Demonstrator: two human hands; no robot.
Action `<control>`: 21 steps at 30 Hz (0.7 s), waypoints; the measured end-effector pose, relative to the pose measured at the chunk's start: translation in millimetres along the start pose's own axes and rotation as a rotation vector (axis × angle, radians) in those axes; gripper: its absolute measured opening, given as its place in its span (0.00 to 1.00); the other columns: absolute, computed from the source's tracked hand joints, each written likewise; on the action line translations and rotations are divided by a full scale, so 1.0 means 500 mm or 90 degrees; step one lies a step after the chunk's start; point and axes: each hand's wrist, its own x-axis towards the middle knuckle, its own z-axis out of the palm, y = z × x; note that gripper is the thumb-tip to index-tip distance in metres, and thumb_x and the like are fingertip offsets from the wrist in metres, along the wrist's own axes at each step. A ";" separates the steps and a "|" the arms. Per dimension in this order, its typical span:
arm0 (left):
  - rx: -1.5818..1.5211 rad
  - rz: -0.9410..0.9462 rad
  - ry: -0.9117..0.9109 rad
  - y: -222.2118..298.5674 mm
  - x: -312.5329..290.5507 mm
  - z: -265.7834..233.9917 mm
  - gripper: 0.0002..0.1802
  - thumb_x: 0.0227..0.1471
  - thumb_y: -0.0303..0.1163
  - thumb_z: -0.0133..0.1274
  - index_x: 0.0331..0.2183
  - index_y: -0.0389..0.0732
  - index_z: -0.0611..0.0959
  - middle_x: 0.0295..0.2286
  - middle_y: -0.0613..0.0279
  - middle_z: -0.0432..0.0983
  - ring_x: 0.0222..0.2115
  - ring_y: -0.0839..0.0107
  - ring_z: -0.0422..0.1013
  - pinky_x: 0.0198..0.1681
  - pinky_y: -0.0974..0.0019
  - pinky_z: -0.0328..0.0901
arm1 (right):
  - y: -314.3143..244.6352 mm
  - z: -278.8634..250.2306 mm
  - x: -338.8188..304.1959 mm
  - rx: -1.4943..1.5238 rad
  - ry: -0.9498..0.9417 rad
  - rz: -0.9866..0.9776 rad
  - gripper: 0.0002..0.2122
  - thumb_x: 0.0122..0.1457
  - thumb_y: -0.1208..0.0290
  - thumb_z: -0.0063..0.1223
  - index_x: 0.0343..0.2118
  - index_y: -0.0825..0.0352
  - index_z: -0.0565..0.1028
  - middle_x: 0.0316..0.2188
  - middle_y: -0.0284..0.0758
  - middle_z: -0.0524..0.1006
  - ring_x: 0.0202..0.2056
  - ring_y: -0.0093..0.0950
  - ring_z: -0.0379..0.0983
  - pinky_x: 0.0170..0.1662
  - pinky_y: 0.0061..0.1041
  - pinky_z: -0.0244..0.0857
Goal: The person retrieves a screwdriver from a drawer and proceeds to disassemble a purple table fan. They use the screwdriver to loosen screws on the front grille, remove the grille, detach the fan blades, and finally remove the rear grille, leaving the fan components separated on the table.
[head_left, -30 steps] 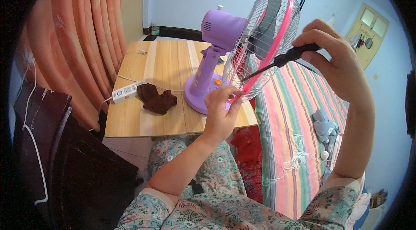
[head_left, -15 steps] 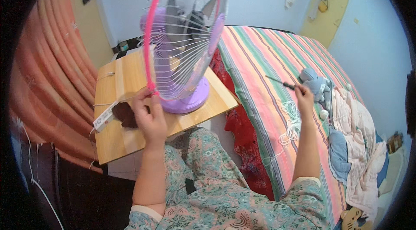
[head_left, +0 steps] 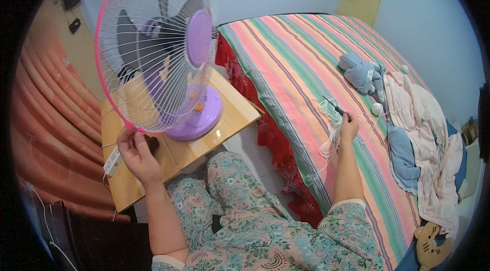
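A table fan (head_left: 199,39) with a purple hub disc, white wire grille, dark blades and pink rim stands on its purple base on a small wooden table (head_left: 224,98). My left hand (head_left: 139,157) is closed in a pinch at the pink rim's lowest point, by its small clasp. Whether the fingers press the clasp itself I cannot make out. Over the striped bed, my right hand (head_left: 349,129) grips the dark handle of a thin screwdriver (head_left: 336,106), its shaft pointing up and left. White cord (head_left: 329,143) lies in a loose tangle beneath and beside that hand.
A white power strip (head_left: 113,162) and a dark brown object (head_left: 153,143) lie near my left hand. The striped bedcover (head_left: 286,92) spreads at right, with a blue-grey plush (head_left: 360,73) and crumpled pale bedding (head_left: 416,113). An orange curtain (head_left: 56,128) hangs at left.
The fan's head has turned, showing more of its front. My right hand has come lower and nearer the cord with the screwdriver. My left hand stays at the rim; the whole view has shifted.
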 end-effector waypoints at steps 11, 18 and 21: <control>0.022 -0.020 -0.028 0.002 -0.010 0.019 0.14 0.60 0.25 0.41 0.48 0.33 0.67 0.40 0.60 0.68 0.40 0.74 0.65 0.46 0.72 0.60 | 0.087 -0.144 -0.076 -0.150 0.055 0.078 0.12 0.53 0.65 0.55 0.36 0.66 0.79 0.33 0.41 0.78 0.36 0.35 0.75 0.41 0.31 0.66; 0.013 0.018 -0.032 -0.007 -0.005 0.009 0.14 0.59 0.25 0.44 0.47 0.33 0.68 0.40 0.61 0.68 0.40 0.74 0.65 0.46 0.72 0.60 | 0.125 -0.133 -0.077 -0.122 0.035 0.091 0.13 0.52 0.64 0.57 0.35 0.68 0.79 0.34 0.41 0.79 0.36 0.35 0.75 0.41 0.32 0.67; 0.032 0.006 -0.027 -0.005 -0.007 -0.005 0.13 0.56 0.24 0.46 0.44 0.34 0.71 0.39 0.62 0.69 0.39 0.74 0.66 0.44 0.71 0.62 | 0.060 -0.126 -0.075 0.147 0.052 0.087 0.12 0.56 0.67 0.55 0.37 0.72 0.77 0.33 0.37 0.79 0.35 0.29 0.74 0.41 0.28 0.67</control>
